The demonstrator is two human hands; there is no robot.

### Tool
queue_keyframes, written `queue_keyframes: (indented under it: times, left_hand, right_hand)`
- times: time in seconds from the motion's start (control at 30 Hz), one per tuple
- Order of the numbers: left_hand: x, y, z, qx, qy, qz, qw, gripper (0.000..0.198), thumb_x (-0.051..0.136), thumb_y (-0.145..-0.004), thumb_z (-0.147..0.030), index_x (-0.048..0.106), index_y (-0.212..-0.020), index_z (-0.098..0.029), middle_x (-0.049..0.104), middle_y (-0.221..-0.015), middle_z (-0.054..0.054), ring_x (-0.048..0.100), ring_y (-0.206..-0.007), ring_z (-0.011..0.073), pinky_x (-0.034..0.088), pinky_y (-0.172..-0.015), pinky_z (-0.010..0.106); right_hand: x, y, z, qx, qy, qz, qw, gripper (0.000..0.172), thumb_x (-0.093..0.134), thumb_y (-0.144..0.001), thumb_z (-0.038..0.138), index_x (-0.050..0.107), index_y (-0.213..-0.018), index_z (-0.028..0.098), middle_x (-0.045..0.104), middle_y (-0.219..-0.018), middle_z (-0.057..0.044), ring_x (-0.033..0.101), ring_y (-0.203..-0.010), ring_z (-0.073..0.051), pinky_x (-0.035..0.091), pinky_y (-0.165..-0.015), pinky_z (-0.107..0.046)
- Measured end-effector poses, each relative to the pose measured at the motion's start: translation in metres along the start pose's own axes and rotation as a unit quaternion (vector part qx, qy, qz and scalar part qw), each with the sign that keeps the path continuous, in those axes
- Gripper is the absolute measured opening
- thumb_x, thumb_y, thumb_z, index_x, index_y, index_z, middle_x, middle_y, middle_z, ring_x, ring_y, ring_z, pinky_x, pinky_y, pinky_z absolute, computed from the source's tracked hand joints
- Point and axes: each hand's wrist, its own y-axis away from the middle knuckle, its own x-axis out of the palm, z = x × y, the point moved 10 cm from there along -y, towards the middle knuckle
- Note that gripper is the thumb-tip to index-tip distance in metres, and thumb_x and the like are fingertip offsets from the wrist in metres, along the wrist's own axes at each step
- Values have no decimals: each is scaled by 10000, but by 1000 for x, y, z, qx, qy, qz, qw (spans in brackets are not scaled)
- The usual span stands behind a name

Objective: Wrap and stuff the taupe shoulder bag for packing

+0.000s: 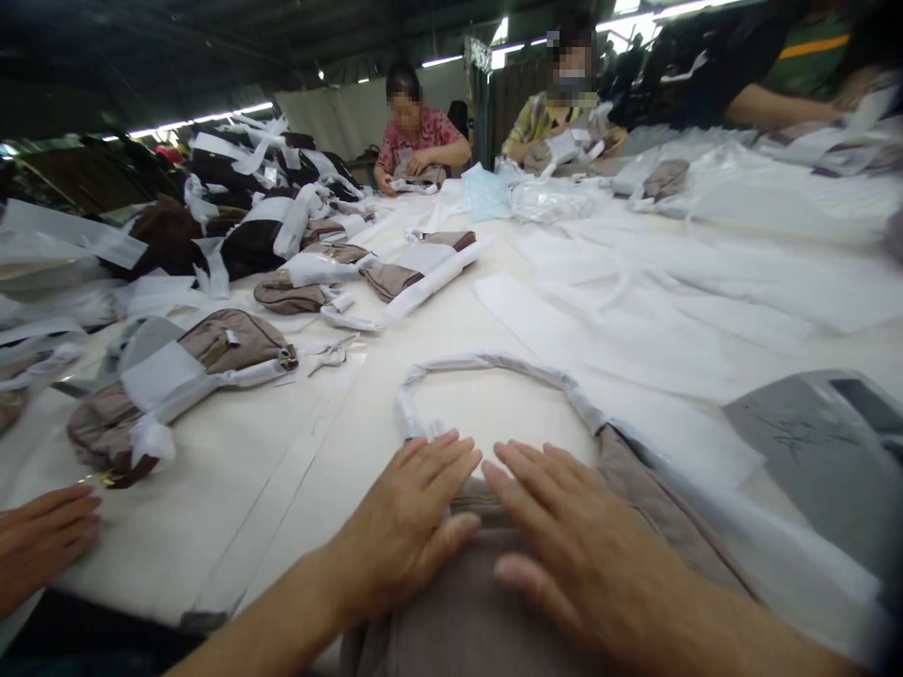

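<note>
A taupe handbag lies on the white table right in front of me, partly covered by my forearms. Its handle, wrapped in white paper, arches away from me across the tabletop. My left hand lies flat on the upper left part of the bag, fingers stretched forward. On the upper right part rests my right hand, also flat with its fingers extended. Between the two hands a bit of the bag's zipper shows. The lower end of the bag runs out of the picture.
Wrapped taupe bags and scissors lie at left, before a pile of dark bags. A co-worker's hand is at the left edge. Paper sheets and a grey board lie right. Several people work across the table.
</note>
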Motion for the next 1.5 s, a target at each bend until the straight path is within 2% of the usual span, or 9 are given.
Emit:
queue_keyframes:
  times: [0.1,0.23,0.4,0.6,0.83,1.0,1.23,1.33,1.5]
  left_hand:
    - [26,35,-26,12,-18,14,1000,580,416,-865,-368,229,-1370,-150,375,-1369,92,344,-1252,219,355,-1000,378]
    - [44,46,-18,-6,-40,25,999,596,412,-869,-322,169,-1388,-159,362,-1376,93,379,-1233,208,391,-975,360]
    - [20,41,-43,37,-92,-66,993,635,412,-851,-429,195,-1385,-163,344,-1385,103,358,-1240,253,350,-995,405]
    - [52,36,-105,119,-170,-96,973,487,444,-866,-314,317,-1334,-273,366,-1378,38,342,-1247,270,245,-1039,459]
    - [38,0,-48,-9,1,143,990,967,644,-601,-583,192,-1380,-232,145,-1451,114,139,-1312,361,173,-1019,587]
    - [31,-36,-27,-68,71,118,988,609,283,-849,-568,241,-1367,-250,188,-1443,73,174,-1321,284,165,-1042,547]
    - [48,-65,-8,-101,51,79,990,525,299,-868,-519,404,-1296,-233,382,-1353,120,366,-1234,310,321,-952,562]
    - [59,-65,2,-72,15,34,997,543,337,-851,-536,409,-1295,-231,438,-1310,129,423,-1189,324,376,-911,539]
    - [90,-61,8,-36,-56,-38,997,425,426,-869,-374,410,-1288,-305,526,-1237,63,521,-1102,272,444,-863,432]
  right_hand:
    - [14,18,35,-49,-9,24,998,672,304,-865,553,405,-1290,43,385,-1335,-196,340,-1236,-319,307,-988,-468]
    - [31,24,36,-13,-41,81,996,673,243,-887,541,270,-1366,69,284,-1399,-146,258,-1289,-268,239,-1052,-434]
    - [-6,61,37,-61,108,-71,990,493,373,-888,408,412,-1291,126,450,-1305,-135,371,-1230,-262,201,-1051,-459]
    - [-9,130,32,-85,290,-174,937,300,396,-886,285,568,-1128,237,629,-1093,-63,427,-1188,-250,76,-1056,-520]
    - [3,80,1,-38,196,-136,970,817,403,-715,715,413,-1301,145,456,-1293,-167,375,-1217,-316,300,-979,-494]
    - [5,71,-4,-66,264,-214,938,352,499,-852,287,521,-1197,227,553,-1210,-94,483,-1140,-235,413,-913,-389]
    - [-8,67,-22,-117,213,-184,952,276,442,-889,268,541,-1147,258,629,-1104,-29,571,-1030,-161,438,-898,-287]
    - [-35,50,-61,-50,64,-163,983,234,380,-913,290,583,-1022,249,674,-970,-4,614,-916,-141,417,-923,-288]
    - [-52,-21,-199,266,27,-82,960,348,261,-942,264,593,-902,169,648,-895,-36,595,-841,-129,449,-767,-214]
